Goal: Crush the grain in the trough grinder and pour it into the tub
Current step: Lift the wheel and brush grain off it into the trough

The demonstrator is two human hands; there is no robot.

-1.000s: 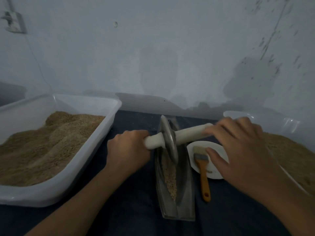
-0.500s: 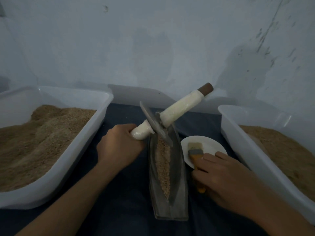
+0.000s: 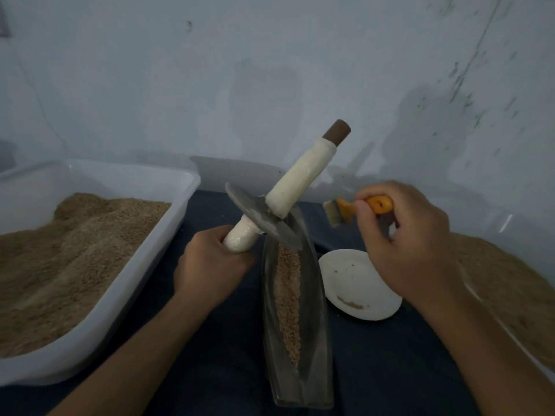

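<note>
A narrow metal trough grinder [image 3: 312, 334] lies lengthwise on the dark cloth with a strip of brown grain [image 3: 289, 304] along its groove. My left hand [image 3: 210, 265] grips the near white end of the roller handle [image 3: 295, 184], which is tilted steeply up to the right. Its metal wheel [image 3: 258, 219] is lifted, with only its lower edge over the far end of the trough. My right hand [image 3: 405, 244] holds an orange-handled brush [image 3: 348, 208], bristles pointing left toward the wheel. A white tub [image 3: 144, 265] full of ground grain stands at the left.
A small white dish [image 3: 354, 283] with a few crumbs sits right of the trough. A second tub of brown grain [image 3: 510, 295] lies at the far right, partly behind my right arm. A pale wall rises close behind the table.
My right hand let go of the roller handle, picked the brush up off the dish and raised it toward the wheel. My left hand tilted the roller up, lifting the wheel out of the trough.
</note>
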